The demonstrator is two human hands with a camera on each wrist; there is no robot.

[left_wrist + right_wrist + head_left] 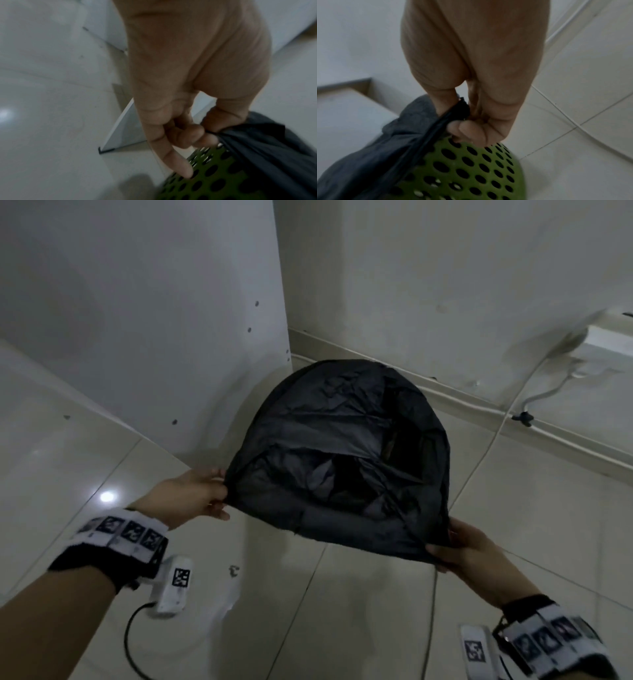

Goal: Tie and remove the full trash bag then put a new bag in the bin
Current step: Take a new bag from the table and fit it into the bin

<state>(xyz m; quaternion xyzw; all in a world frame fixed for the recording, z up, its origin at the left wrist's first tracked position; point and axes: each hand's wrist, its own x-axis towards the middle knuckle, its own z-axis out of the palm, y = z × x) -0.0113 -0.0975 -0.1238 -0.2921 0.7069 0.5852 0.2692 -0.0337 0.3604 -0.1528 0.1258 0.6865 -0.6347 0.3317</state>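
My left hand (197, 494) and right hand (469, 549) each pinch the crinkly black trash bag (342, 453) rim, stretched over the green perforated, probably plastic bin (471, 169) on floor tiles (342, 611).

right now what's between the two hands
The black trash bag, its open mouth stretched from left hand to right hand, over the green perforated bin. Head view shows it.

Black bag (342, 440), green perforated bin (471, 169)
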